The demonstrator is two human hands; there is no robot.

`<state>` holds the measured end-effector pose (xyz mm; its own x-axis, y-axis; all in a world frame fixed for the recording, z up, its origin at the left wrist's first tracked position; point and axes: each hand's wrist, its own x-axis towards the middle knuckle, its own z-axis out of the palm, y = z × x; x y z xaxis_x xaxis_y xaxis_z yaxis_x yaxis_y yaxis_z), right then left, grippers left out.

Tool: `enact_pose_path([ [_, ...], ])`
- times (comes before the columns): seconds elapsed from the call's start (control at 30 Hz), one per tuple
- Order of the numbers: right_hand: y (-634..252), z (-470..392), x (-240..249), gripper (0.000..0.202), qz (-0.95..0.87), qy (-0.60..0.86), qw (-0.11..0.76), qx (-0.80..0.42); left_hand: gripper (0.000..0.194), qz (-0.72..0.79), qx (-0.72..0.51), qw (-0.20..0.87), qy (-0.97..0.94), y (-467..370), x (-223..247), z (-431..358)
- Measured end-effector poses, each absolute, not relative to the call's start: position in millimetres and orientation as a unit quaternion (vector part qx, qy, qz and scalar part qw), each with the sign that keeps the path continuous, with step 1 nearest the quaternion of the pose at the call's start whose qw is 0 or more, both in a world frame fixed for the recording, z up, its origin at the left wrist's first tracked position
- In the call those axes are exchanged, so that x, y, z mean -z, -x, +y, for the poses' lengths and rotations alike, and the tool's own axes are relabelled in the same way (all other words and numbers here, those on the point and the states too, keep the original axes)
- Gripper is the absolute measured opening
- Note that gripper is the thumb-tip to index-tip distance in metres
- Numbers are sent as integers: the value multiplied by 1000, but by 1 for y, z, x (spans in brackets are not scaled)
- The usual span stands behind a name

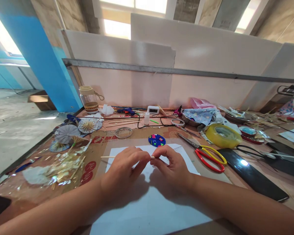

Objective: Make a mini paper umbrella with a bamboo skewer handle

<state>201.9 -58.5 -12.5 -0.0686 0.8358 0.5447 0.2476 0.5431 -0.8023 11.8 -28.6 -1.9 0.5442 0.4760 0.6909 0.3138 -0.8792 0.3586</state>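
Over a white sheet of paper (147,209), both my hands meet fingertip to fingertip. My left hand (128,164) is closed in a pinch around a thin pale stick (107,157), whose free end sticks out to the left past the knuckles. At the other end, my right hand (172,164) pinches a tiny white piece (152,157) between thumb and forefinger. Whether that piece is part of the stick or wrapped round it, I cannot tell. Just beyond the fingers lies a blue round patterned piece (156,140).
Scissors (208,156) with red and yellow handles, a tape roll (222,135) and a black phone (254,176) lie right. Folded paper fans (89,124) and shiny scraps (63,169) lie left. Behind stand a glass jar (88,99), a small bottle (146,118) and a glue gun (126,111).
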Motion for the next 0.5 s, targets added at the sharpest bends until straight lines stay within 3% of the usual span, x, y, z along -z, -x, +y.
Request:
enact_pose_path([
  [0.37,-201,-57,14,7,-672,395,564,-273,12,271,-415,98,-863,-15,1,-31],
  [0.5,-202,-57,20,22,-666,363,585,-286,17,273,-412,108,-863,-13,-1,-33],
])
